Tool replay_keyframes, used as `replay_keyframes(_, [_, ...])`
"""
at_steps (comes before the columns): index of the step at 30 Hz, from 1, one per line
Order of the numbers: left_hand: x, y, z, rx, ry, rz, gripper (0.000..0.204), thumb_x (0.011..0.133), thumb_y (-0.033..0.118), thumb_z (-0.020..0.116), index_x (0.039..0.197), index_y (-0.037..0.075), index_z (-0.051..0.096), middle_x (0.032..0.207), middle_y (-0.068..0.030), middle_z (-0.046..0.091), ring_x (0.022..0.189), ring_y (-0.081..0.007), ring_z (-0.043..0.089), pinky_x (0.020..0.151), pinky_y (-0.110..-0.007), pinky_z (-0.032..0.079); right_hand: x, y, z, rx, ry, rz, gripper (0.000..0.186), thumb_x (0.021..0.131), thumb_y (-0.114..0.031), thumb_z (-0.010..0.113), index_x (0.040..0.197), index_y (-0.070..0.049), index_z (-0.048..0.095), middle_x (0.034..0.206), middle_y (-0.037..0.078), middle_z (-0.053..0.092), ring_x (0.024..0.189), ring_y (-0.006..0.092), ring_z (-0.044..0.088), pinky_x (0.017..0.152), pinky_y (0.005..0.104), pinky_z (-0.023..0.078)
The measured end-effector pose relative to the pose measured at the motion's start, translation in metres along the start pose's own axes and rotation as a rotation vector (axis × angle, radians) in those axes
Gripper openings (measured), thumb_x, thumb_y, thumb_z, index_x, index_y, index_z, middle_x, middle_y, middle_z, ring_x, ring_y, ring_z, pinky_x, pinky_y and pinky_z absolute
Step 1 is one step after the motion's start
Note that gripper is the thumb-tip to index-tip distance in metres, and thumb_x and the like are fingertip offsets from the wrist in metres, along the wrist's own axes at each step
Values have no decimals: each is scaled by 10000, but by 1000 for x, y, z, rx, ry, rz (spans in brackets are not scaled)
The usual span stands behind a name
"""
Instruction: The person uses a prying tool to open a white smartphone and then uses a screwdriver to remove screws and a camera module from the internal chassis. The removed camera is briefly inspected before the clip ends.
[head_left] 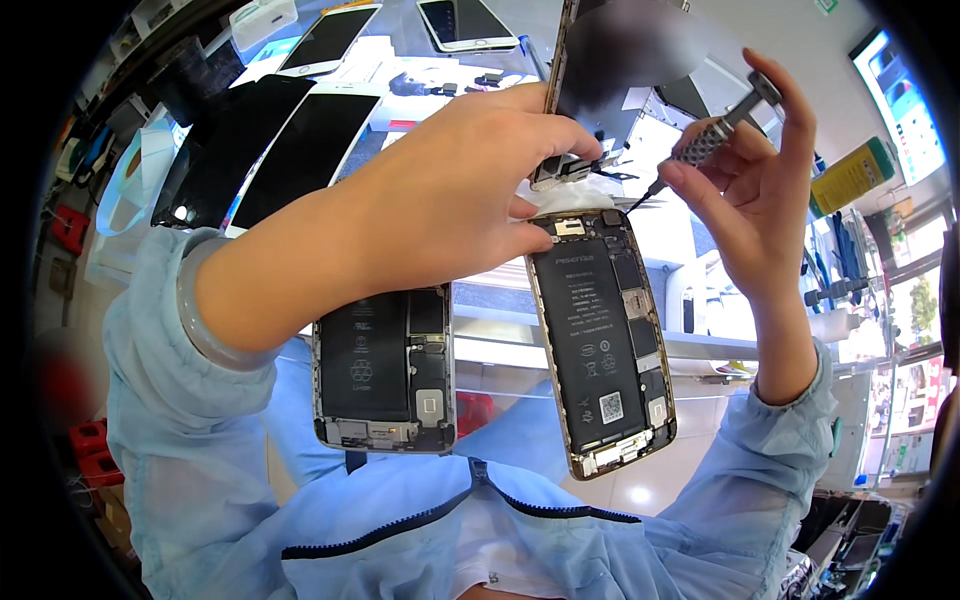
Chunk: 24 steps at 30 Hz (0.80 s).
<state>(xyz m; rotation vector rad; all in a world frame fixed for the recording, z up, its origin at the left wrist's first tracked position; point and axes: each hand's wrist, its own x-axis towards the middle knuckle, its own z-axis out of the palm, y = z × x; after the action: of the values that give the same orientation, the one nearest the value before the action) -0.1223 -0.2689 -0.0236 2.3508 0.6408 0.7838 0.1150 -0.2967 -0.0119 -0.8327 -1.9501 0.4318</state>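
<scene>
My left hand point(470, 185) grips the raised screen panel point(590, 90) of an open phone point(590, 340); its lower fingers lie at that phone's top edge, and cables show near the fingertips. My right hand point(750, 200) holds a metal screwdriver point(705, 140) with a knurled handle, its forefinger on the cap and its thin tip at the phone's top right corner. The phone's black battery and small boards are exposed. A second open phone point(375, 370), also showing its battery, lies to the left beneath my left forearm, partly hidden by it.
Several phones point(455, 22) and black screens point(300, 155) lie on the glass-topped bench point(690, 355). A blue-and-white loop point(135, 175) is at the left. At right are a yellow-green package point(845, 180), a monitor point(895, 105) and assorted tools. Red objects point(95, 450) sit low at left.
</scene>
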Motion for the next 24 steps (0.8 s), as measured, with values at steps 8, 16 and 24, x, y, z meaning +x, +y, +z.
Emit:
replay_keyframes(8, [-1,-3,1,-21,9,30,550,687,-74,726,1189,95,575,979,-82,465,874,-184,568,799,-308,590,1,3,-4,-65,-48,39,828,794,37,657,1424,-112,141,935,154,618,888,216,654,809,321,550])
replay_keyframes(16, [0,-5,1,1,-14,17,536,695,-69,723,1188,75,569,996,-82,469,903,-185,576,820,-314,585,0,11,-8,-158,-35,-98,798,819,41,614,1433,-122,130,966,158,625,824,177,655,743,285,562])
replay_keyframes(24, [0,-8,2,17,-10,66,537,695,-74,714,1191,67,565,999,-85,473,896,-186,574,823,-321,585,2,10,-8,-76,-103,-43,838,801,32,650,1436,-116,123,975,160,644,851,178,655,760,282,541])
